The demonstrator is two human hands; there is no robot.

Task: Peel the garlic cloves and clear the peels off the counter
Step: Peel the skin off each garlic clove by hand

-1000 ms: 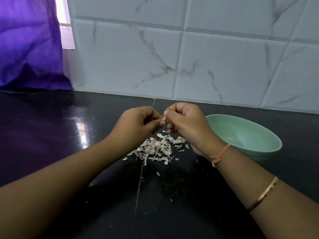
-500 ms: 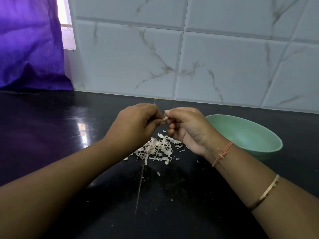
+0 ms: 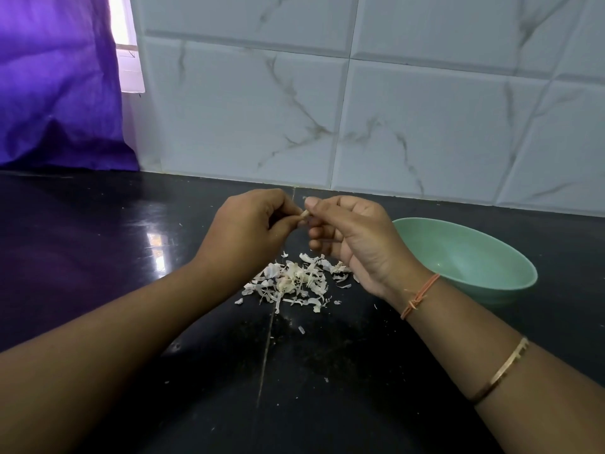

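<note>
Black and glossy, the table (image 3: 98, 257) carries a small heap of pale garlic peels (image 3: 294, 283) near the middle of the view, with a few stray flakes scattered toward 6 o'clock of the heap. Both hands hang above the heap, at its 12 o'clock, and meet fingertip to fingertip. The left hand (image 3: 248, 231) has its fingers curled, and thumb and forefinger pinch one end of a small garlic clove (image 3: 304, 215). The right hand (image 3: 353, 237), palm turned partly up and fingers also curled in, pinches the other end of the same clove between thumb and fingertip. Only a pale sliver of the clove shows between the two hands, so how much skin is on it cannot be told.

At 3 o'clock of the heap, just beyond the right wrist, stands a light green bowl (image 3: 474, 257); what shows of its inside wall is bare. An orange thread (image 3: 420, 294) circles the right wrist, and a thin gold bangle (image 3: 501, 368) sits further up that forearm. White marbled tiles (image 3: 393, 109) back the table at 12 o'clock, and a purple curtain (image 3: 55, 86) hangs at 10 o'clock.
</note>
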